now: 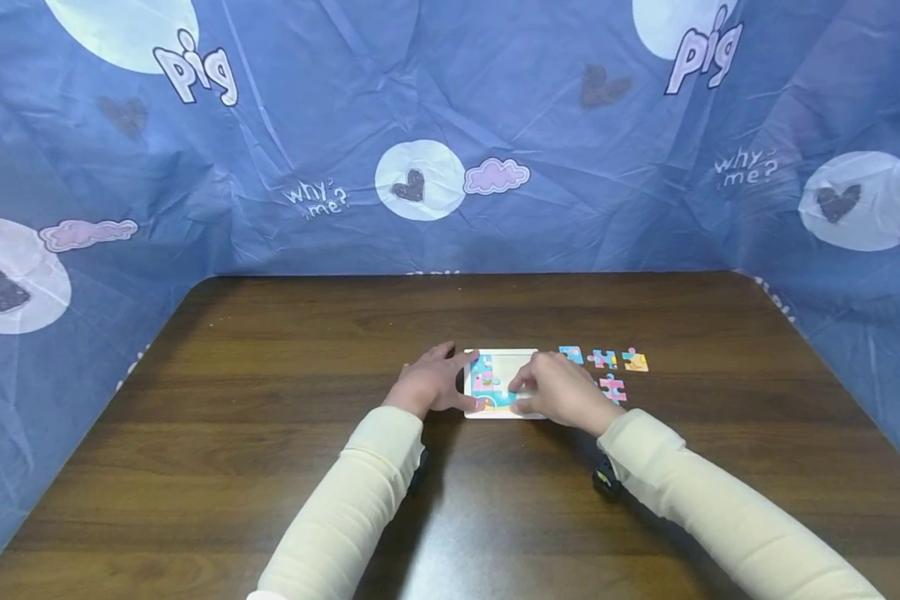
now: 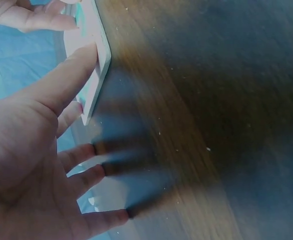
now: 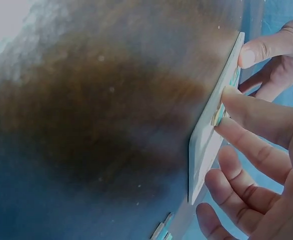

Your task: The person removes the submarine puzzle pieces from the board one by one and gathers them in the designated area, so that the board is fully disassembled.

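A white puzzle tray [image 1: 504, 358] lies flat near the middle of a dark wooden table [image 1: 270, 467], with both of the person's hands on it. The left hand [image 1: 431, 383] rests at the tray's left edge, fingers fairly straight and spread. In the left wrist view the thumb [image 2: 69, 75] lies along the tray's [image 2: 99, 65] rim while the other fingers stretch out over the tabletop, so this hand steadies the tray without closing round it.

The right hand [image 1: 562, 390] covers the right part of the tray. In the right wrist view its thumb and forefinger [image 3: 256, 117] come together on a small puzzle piece [image 3: 218, 115] at the tray's [image 3: 204, 150] surface. The piece looks pinched between them, though the view is close and blurred, so it may only be pressed down. The remaining fingers curl loosely below it.

Several pieces already sit in the tray's left half, forming a blue and pink picture [image 1: 486, 385].

Just to the right of the tray lie four loose pieces [image 1: 604, 360] on the table: three in a row along the far side and one nearer the person, close beside the right hand. Cream sleeves [image 1: 360, 500] cover both forearms. A creased blue printed cloth [image 1: 450, 133] stands behind and to both sides of the table.
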A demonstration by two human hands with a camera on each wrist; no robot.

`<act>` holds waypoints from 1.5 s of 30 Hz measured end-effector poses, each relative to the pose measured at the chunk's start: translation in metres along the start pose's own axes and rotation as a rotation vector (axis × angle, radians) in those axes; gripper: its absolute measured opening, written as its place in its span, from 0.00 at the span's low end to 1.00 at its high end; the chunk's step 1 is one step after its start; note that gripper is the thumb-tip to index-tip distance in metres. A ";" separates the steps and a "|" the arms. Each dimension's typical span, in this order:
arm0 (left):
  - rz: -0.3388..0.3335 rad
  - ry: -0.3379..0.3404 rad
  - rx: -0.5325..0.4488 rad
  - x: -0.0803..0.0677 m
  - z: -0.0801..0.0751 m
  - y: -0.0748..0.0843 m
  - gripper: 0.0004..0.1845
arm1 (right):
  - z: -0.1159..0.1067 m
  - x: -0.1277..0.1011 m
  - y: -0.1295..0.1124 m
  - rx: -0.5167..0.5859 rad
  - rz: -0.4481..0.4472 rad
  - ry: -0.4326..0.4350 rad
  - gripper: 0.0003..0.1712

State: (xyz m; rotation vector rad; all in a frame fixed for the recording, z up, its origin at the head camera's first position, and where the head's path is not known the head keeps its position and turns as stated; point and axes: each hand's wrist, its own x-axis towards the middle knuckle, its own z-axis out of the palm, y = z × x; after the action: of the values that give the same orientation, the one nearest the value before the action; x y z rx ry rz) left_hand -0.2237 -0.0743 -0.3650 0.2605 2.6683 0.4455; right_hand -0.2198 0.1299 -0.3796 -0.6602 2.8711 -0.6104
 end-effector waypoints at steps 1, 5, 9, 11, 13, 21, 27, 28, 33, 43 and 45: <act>0.003 0.001 -0.001 0.000 0.000 0.000 0.45 | 0.000 0.000 0.000 -0.002 -0.003 0.003 0.11; 0.006 0.003 0.007 -0.001 0.000 0.001 0.45 | -0.001 -0.002 -0.003 -0.012 -0.024 0.018 0.11; -0.009 -0.001 0.026 -0.002 0.000 0.001 0.45 | -0.001 -0.003 -0.002 0.006 -0.031 0.012 0.11; -0.021 -0.007 0.041 -0.002 0.000 0.002 0.45 | 0.000 -0.002 -0.001 0.027 -0.033 0.001 0.11; -0.033 -0.009 0.051 -0.003 -0.001 0.002 0.45 | 0.001 -0.001 0.001 0.034 -0.045 -0.006 0.10; -0.047 0.003 0.074 -0.003 -0.001 0.007 0.44 | -0.001 0.003 0.003 0.009 -0.086 -0.020 0.17; -0.042 0.001 0.071 -0.003 -0.001 0.008 0.44 | -0.006 0.002 -0.001 -0.026 -0.082 0.021 0.13; -0.042 -0.001 0.073 -0.003 -0.001 0.007 0.44 | -0.006 0.001 -0.001 -0.047 -0.090 0.026 0.12; -0.043 -0.019 0.070 -0.002 -0.001 0.005 0.44 | -0.004 -0.002 0.000 -0.082 -0.119 -0.014 0.13; -0.048 -0.046 0.075 -0.002 -0.002 0.004 0.44 | 0.003 -0.004 -0.003 -0.109 -0.174 0.001 0.18; -0.046 -0.039 0.071 -0.002 -0.002 0.003 0.44 | 0.002 -0.003 -0.002 -0.114 -0.172 -0.001 0.17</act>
State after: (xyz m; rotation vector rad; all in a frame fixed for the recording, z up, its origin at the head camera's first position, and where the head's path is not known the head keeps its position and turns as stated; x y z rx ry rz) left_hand -0.2226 -0.0721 -0.3616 0.2268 2.6489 0.3279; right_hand -0.2155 0.1285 -0.3807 -0.9309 2.8850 -0.4694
